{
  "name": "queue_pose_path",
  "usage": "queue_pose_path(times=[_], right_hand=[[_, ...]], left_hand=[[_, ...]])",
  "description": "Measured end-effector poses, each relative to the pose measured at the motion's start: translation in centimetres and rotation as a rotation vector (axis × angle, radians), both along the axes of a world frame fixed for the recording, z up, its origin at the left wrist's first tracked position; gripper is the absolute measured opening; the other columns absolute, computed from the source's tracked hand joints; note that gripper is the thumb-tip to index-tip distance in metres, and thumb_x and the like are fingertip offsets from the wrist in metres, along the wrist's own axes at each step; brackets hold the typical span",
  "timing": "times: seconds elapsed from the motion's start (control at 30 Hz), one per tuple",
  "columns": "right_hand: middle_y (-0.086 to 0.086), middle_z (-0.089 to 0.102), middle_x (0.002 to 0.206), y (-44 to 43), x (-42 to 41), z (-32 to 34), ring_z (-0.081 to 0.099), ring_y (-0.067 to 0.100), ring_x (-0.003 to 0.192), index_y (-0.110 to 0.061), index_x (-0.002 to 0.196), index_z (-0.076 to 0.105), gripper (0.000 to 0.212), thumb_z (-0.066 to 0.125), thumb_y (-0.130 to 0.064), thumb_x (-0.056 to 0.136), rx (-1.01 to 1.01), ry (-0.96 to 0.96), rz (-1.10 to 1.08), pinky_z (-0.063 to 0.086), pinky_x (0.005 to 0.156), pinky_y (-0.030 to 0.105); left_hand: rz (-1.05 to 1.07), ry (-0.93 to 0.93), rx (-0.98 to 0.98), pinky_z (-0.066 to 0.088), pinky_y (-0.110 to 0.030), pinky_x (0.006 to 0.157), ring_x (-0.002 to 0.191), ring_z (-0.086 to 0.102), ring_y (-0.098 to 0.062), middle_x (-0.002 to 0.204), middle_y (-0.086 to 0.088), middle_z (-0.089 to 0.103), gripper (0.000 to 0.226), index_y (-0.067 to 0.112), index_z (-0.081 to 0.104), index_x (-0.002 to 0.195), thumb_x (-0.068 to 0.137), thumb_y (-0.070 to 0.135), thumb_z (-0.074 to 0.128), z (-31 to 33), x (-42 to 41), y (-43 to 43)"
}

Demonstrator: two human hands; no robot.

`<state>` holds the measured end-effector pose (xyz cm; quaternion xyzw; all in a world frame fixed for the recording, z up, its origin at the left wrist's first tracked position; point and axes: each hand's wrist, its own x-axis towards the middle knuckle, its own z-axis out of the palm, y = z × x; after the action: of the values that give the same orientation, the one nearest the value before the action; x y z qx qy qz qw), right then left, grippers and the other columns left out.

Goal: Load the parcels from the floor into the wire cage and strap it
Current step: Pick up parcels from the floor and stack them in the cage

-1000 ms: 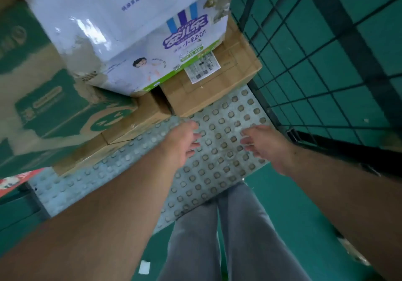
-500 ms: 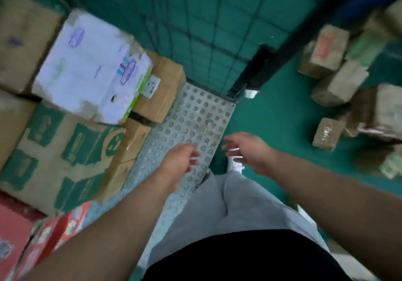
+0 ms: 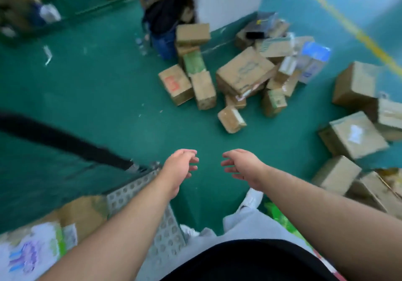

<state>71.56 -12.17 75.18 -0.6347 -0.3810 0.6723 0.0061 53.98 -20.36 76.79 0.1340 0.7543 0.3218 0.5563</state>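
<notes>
Two hands, both empty: your left hand and right hand hang over the green floor, fingers loosely spread and gripping nothing. The parcels yet to be loaded lie in a heap on the floor ahead, well apart from your fingertips. A second cluster sits off to your right.

The nearest piece is a small brown parcel, ahead of you and slightly right of the gap between your hands, so the right hand is the nearer. Its long axis appears to run from near-left to far-right, though blur makes that uncertain.

The wire cage lies below your left forearm, its perforated deck partly covered by cartons.

Judgement: you are at the fetching step. Loading is unfinished, and no strap is visible.
</notes>
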Motion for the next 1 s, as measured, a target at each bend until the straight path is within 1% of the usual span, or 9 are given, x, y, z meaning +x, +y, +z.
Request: queue_pose_path(times=[0.13,0.27,0.37,0.5,0.57,0.73,0.87,0.93,1.0], right_hand=[[0.007,0.073,0.116,6.8,9.4,0.4,0.064,0.02,0.09,-0.017,0.12,0.062,0.025,0.052,-0.032,0.102,0.014,0.027,-0.166,0.043,0.077,0.032],[0.007,0.071,0.117,13.7,16.8,0.2,0.061,0.019,0.088,-0.015,0.121,0.061,0.026,0.05,-0.03,0.103,0.036,0.031,-0.24,0.043,0.072,0.03],[0.005,0.071,0.118,18.1,20.2,0.7,0.063,0.02,0.094,-0.016,0.121,0.061,0.026,0.049,-0.031,0.103,0.056,0.016,-0.275,0.044,0.076,0.032],[0.004,0.071,0.115,22.7,21.7,1.0,0.067,0.025,0.11,-0.019,0.12,0.061,0.024,0.05,-0.033,0.104,0.043,0.036,-0.311,0.047,0.079,0.032],[0.003,0.071,0.114,24.9,21.5,1.0,0.066,0.026,0.113,-0.019,0.119,0.061,0.024,0.05,-0.033,0.104,0.036,0.037,-0.328,0.048,0.08,0.033],[0.001,0.07,0.113,31.4,20.6,0.4,0.066,0.021,0.107,-0.02,0.119,0.06,0.022,0.049,-0.032,0.105,0.023,0.037,-0.357,0.049,0.082,0.033],[0.002,0.071,0.112,36.6,21.7,0.4,0.066,0.018,0.098,-0.019,0.12,0.06,0.023,0.049,-0.033,0.105,0.038,-0.028,-0.452,0.049,0.079,0.031],[0.003,0.072,0.113,39.1,23.0,0.9,0.066,0.018,0.094,-0.018,0.118,0.06,0.023,0.049,-0.033,0.105,0.049,-0.069,-0.511,0.048,0.075,0.03],[0.003,0.072,0.112,40.9,24.5,1.7,0.066,0.018,0.094,-0.018,0.116,0.061,0.022,0.048,-0.033,0.105,0.064,-0.098,-0.559,0.048,0.077,0.031]], left_hand=[[-0.109,-0.042,-0.009,0.044,-0.031,0.071,0.085,0.064,-0.02,0.099,-0.001,0.071,0.02,0.018,0.067,0.11,0.103,0.021,0.049,0.6,8.9,10.0],[-0.176,-0.06,-0.006,0.047,-0.032,0.076,0.087,0.067,-0.02,0.107,-0.006,0.073,0.023,0.016,0.068,0.114,0.103,0.022,0.049,0.7,15.6,17.9],[-0.186,-0.049,-0.016,0.047,-0.032,0.075,0.087,0.066,-0.02,0.105,-0.005,0.072,0.023,0.015,0.068,0.115,0.104,0.02,0.048,1.6,18.4,22.0],[-0.206,-0.031,-0.045,0.048,-0.033,0.077,0.089,0.067,-0.021,0.111,-0.008,0.073,0.024,0.016,0.068,0.116,0.105,0.02,0.048,2.4,18.9,25.3],[-0.196,-0.018,-0.075,0.05,-0.033,0.077,0.09,0.067,-0.022,0.112,-0.009,0.073,0.023,0.016,0.069,0.115,0.104,0.021,0.05,2.2,18.2,27.3],[-0.255,0.016,-0.138,0.052,-0.036,0.083,0.099,0.069,-0.025,0.11,-0.006,0.073,0.02,0.018,0.069,0.113,0.103,0.024,0.053,0.1,16.6,34.8],[-0.41,0.01,-0.144,0.049,-0.035,0.079,0.087,0.066,-0.023,0.107,-0.006,0.073,0.021,0.014,0.069,0.112,0.102,0.024,0.053,-0.9,16.5,43.1],[-0.503,0.011,-0.141,0.049,-0.034,0.076,0.087,0.067,-0.022,0.108,-0.006,0.073,0.022,0.016,0.068,0.113,0.1,0.026,0.054,-1.2,17.2,47.8],[-0.601,0.025,-0.133,0.05,-0.036,0.079,0.093,0.069,-0.022,0.107,-0.005,0.073,0.023,0.016,0.067,0.115,0.1,0.028,0.054,-1.3,18.4,52.4]])
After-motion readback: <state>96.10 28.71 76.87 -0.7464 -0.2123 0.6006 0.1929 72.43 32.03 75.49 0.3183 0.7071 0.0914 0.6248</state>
